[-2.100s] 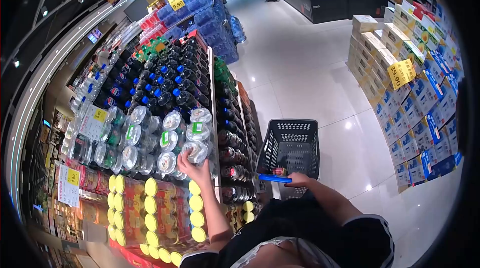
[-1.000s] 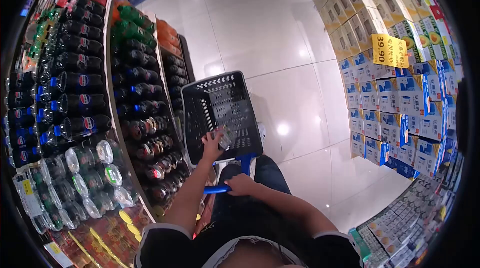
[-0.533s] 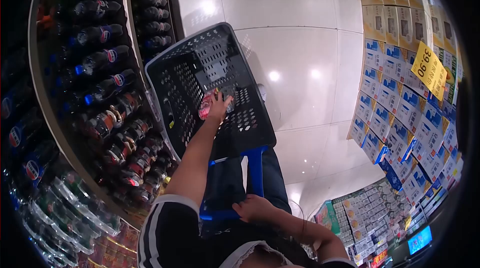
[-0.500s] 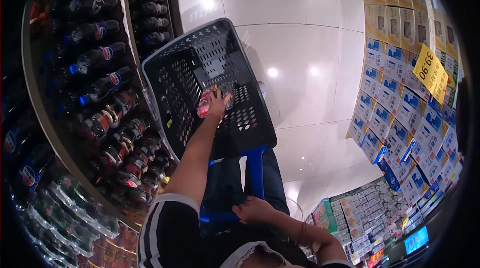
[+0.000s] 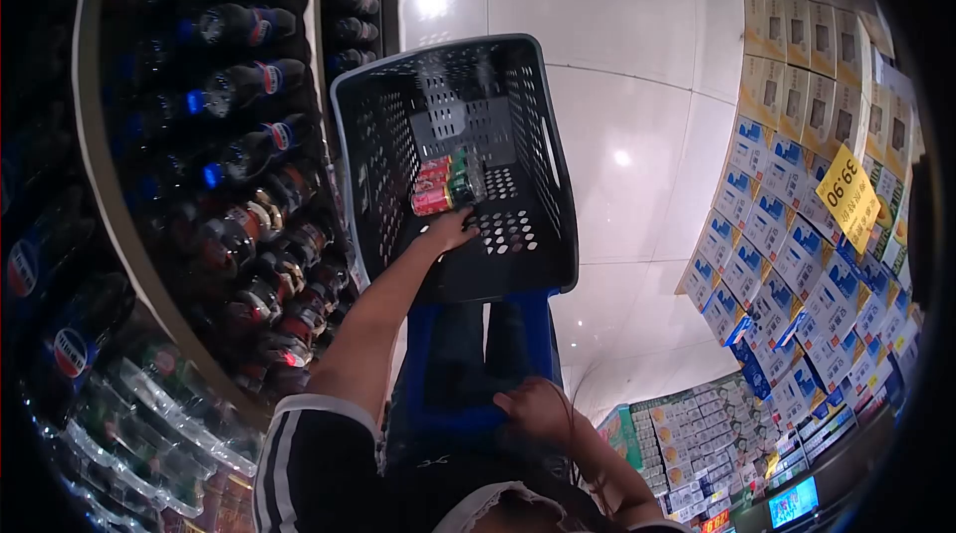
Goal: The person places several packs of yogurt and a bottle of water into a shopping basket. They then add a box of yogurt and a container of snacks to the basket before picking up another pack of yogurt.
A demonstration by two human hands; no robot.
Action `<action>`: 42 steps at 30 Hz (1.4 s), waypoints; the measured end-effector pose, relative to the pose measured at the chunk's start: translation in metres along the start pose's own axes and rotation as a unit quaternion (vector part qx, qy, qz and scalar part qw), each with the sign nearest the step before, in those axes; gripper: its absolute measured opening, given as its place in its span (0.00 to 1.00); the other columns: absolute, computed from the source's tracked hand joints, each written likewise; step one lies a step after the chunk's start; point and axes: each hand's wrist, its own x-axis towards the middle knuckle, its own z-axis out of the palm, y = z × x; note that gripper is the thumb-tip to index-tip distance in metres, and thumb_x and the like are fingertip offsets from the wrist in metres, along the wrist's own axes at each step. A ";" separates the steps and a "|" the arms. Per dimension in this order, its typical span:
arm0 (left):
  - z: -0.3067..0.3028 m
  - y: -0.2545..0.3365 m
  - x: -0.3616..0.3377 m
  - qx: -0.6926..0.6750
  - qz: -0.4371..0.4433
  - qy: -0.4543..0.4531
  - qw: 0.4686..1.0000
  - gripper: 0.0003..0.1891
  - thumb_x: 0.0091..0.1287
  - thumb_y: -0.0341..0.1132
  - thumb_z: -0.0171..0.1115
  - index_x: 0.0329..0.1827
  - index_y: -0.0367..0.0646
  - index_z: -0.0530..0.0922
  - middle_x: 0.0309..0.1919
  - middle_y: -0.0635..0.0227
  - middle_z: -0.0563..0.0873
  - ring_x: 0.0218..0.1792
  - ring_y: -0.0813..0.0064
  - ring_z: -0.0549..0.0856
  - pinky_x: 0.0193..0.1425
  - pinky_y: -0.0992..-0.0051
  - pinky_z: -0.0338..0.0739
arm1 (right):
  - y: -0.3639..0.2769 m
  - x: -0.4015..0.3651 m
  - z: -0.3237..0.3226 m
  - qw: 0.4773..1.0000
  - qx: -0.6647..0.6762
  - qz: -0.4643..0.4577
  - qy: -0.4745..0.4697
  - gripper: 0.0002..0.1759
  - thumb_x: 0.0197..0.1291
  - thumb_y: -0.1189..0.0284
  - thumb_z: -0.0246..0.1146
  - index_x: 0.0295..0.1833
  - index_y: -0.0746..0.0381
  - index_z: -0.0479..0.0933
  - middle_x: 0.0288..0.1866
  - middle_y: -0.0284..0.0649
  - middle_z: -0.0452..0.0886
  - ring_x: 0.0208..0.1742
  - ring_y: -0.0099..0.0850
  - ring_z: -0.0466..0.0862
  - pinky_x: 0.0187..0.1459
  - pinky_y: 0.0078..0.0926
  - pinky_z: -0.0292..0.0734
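Floor tiles (image 5: pixel 632 209), pale and glossy, run between smooth plastic bottles (image 5: pixel 239 85) on the left and stacked rectangular cartons (image 5: pixel 767 244) on the right. Centred is a deep basket (image 5: pixel 560 184) of black plastic, pierced with slots and round holes. Left arm stretched forward, the person reaches over its near edge; the left hand (image 5: pixel 451 233) lies palm down, its grip loosely spread, contact unclear. The right hand (image 5: pixel 541 410) curls closed around the blue handle (image 5: pixel 458 420). Near the basket's left wall, on its floor, sit shiny red packages (image 5: pixel 433 192) beside a clear, green-tinted container (image 5: pixel 468 174).
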 end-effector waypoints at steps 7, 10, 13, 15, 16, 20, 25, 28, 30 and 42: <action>-0.054 0.065 -0.151 -0.188 0.089 0.026 0.978 0.22 0.62 0.49 0.58 0.52 0.43 0.75 0.31 0.64 0.81 0.33 0.75 0.79 0.40 0.76 0.72 | -0.002 0.013 0.004 0.991 -0.113 0.045 0.047 0.22 0.42 0.55 0.65 0.42 0.55 0.72 0.32 0.41 0.80 0.35 0.41 0.81 0.41 0.37 0.74; -0.079 0.099 -0.225 -0.176 0.113 0.030 0.977 0.20 0.61 0.51 0.59 0.40 0.41 0.77 0.28 0.65 0.80 0.30 0.75 0.78 0.37 0.75 0.72 | -0.004 0.027 -0.008 0.989 -0.120 0.049 0.073 0.22 0.39 0.53 0.66 0.39 0.53 0.75 0.26 0.41 0.79 0.32 0.41 0.81 0.38 0.39 0.74; -0.072 0.119 -0.271 -0.092 0.144 0.028 0.985 0.21 0.59 0.53 0.59 0.33 0.41 0.76 0.26 0.63 0.79 0.29 0.69 0.79 0.35 0.73 0.71 | -0.012 0.035 -0.034 0.987 -0.095 0.073 0.107 0.19 0.41 0.52 0.65 0.36 0.52 0.77 0.25 0.42 0.80 0.30 0.42 0.80 0.36 0.39 0.74; -0.071 0.140 -0.300 0.021 0.240 0.173 0.955 0.22 0.57 0.56 0.59 0.32 0.42 0.77 0.24 0.62 0.79 0.30 0.63 0.80 0.36 0.71 0.72 | -0.013 0.041 -0.053 0.980 -0.119 0.068 0.143 0.18 0.42 0.52 0.64 0.33 0.53 0.78 0.25 0.41 0.80 0.31 0.40 0.81 0.36 0.37 0.75; -0.075 0.155 -0.313 0.101 0.242 0.247 0.933 0.22 0.56 0.56 0.58 0.32 0.43 0.77 0.26 0.61 0.80 0.31 0.59 0.80 0.36 0.68 0.72 | -0.010 0.046 -0.061 0.979 -0.121 0.062 0.152 0.19 0.41 0.50 0.64 0.32 0.53 0.79 0.27 0.41 0.81 0.32 0.40 0.81 0.36 0.37 0.74; -0.090 0.151 -0.285 0.204 0.285 0.378 0.856 0.21 0.52 0.55 0.62 0.31 0.44 0.77 0.23 0.66 0.80 0.28 0.64 0.81 0.34 0.69 0.74 | -0.009 0.063 -0.097 0.980 -0.094 0.051 0.169 0.23 0.42 0.47 0.63 0.36 0.54 0.80 0.31 0.42 0.81 0.35 0.40 0.81 0.39 0.36 0.75; -0.152 0.150 -0.256 0.286 0.345 0.347 0.824 0.20 0.51 0.54 0.62 0.30 0.45 0.76 0.23 0.66 0.81 0.28 0.64 0.82 0.33 0.69 0.74 | -0.007 0.090 -0.136 0.976 -0.082 0.087 0.183 0.31 0.42 0.42 0.64 0.45 0.56 0.80 0.35 0.45 0.82 0.41 0.42 0.80 0.46 0.35 0.74; -0.200 0.157 -0.236 0.343 0.318 0.277 0.839 0.19 0.51 0.54 0.62 0.30 0.47 0.75 0.25 0.65 0.81 0.29 0.63 0.82 0.34 0.67 0.74 | -0.002 0.107 -0.162 0.976 -0.063 0.040 0.206 0.29 0.44 0.45 0.63 0.39 0.59 0.80 0.31 0.46 0.81 0.35 0.43 0.81 0.40 0.35 0.74; -0.225 0.174 -0.230 0.321 0.231 0.250 0.884 0.19 0.49 0.54 0.63 0.30 0.48 0.75 0.27 0.65 0.81 0.33 0.63 0.81 0.38 0.66 0.73 | 0.004 0.120 -0.187 0.980 -0.044 0.032 0.189 0.25 0.48 0.49 0.63 0.35 0.61 0.78 0.27 0.45 0.80 0.31 0.41 0.81 0.36 0.34 0.73; -0.259 0.251 -0.163 0.216 -0.006 0.526 0.822 0.46 0.32 0.64 0.70 0.54 0.49 0.67 0.46 0.57 0.72 0.53 0.53 0.70 0.57 0.54 0.62 | 0.058 0.130 -0.315 0.973 -0.138 -0.010 0.184 0.27 0.53 0.48 0.56 0.49 0.57 0.70 0.39 0.50 0.80 0.42 0.47 0.80 0.44 0.44 0.73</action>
